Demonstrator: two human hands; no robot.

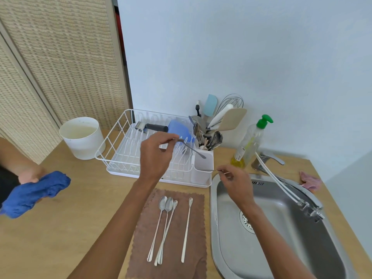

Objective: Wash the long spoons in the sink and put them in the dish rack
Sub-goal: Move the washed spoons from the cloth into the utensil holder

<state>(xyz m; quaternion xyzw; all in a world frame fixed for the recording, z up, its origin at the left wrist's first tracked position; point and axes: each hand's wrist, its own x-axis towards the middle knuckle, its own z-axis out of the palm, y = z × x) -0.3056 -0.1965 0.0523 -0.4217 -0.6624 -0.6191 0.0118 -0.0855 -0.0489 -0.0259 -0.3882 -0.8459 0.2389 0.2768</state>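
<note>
One long spoon (191, 149) is in the air over the right end of the dish rack (120, 171). Its long axis slants from the left hand (155, 156) down and to the right, and its far tip sits at the mouth of the white cutlery holder (203, 164) on the rack's right side. The left grip pinches it between thumb and fingertips, with the other fingers curled. A second spoon (209, 170) lies almost level, pointing left from the right hand (236, 184) across the holder's near rim. The right grip pinches one end of it between thumb and forefinger, above the far left corner of the sink (281, 248). I cannot tell which end is the bowl on either held spoon. Four more long spoons (167, 224) lie on a brown cloth (177, 268) on the desk (80, 228), between the rack and the person and just left of the sink. Their bowls point away toward the rack and their handles toward the person. Three lie close together, their handles crossing, and the fourth lies apart to the right. The back of the holder is crowded with a whisk (231, 101), spatulas and other cutlery. A blue plastic piece (179, 129) and a black-handled tool (156, 127) rest in the rack. A soap bottle (251, 141) with a green pump stands beside the tap (267, 158) behind the sink, and a pink rag (310, 181) lies to the right of the tap. A white bucket (82, 137) stands left of the rack. At the far left edge, another person's hand (28, 176) holds a blue cloth (36, 192).
</note>
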